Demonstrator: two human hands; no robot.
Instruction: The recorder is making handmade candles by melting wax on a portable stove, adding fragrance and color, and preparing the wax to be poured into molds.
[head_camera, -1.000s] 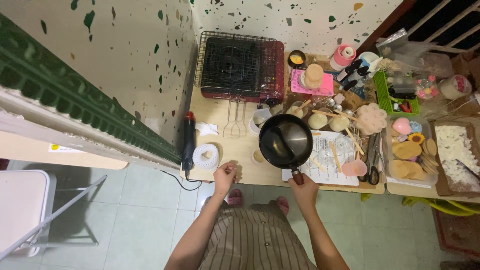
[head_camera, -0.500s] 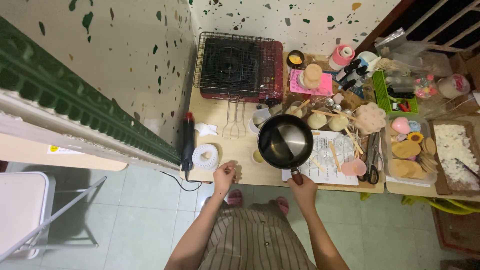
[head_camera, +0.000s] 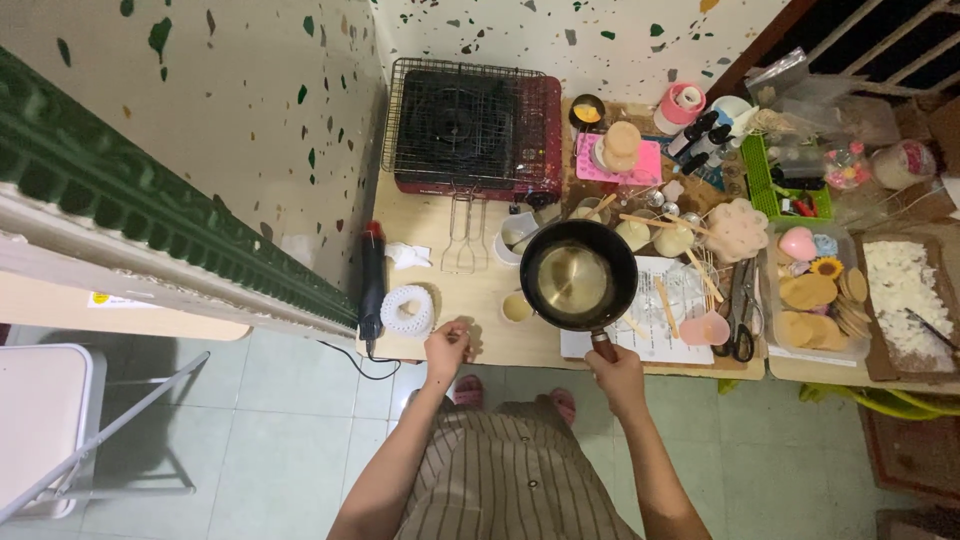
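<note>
Right hand: the right hand (head_camera: 618, 372) is closed around the handle of a small black saucepan (head_camera: 578, 275), at the near edge of the table (head_camera: 480, 300).
Left hand: the left hand (head_camera: 446, 346) is rested on the near table edge with fingers curled in; whether anything is pinched cannot be told.
Saucepan: it is held level above the table, between a small cup (head_camera: 517, 307) of pale liquid on its left and a printed sheet (head_camera: 650, 345) on its right; a shiny, yellowish bottom is seen inside.
Near left: a white ring-shaped mould (head_camera: 409, 310) is placed just beside the left hand, and a black tool with a red tip (head_camera: 372, 285) is laid along the table's left edge.
Near right: scissors (head_camera: 742, 315), a pink cup (head_camera: 708, 330) and wooden sticks (head_camera: 666, 300) are laid on or beside the sheet.
Middle: metal tongs (head_camera: 460, 235) and a white cup (head_camera: 517, 232) are seen behind the pan.
Far: a red portable stove (head_camera: 470, 125) with a wire grill is set against the speckled wall.
Far right: a pink mould (head_camera: 618, 160), dark bottles (head_camera: 698, 135) and a green basket (head_camera: 780, 180) are crowded together.
</note>
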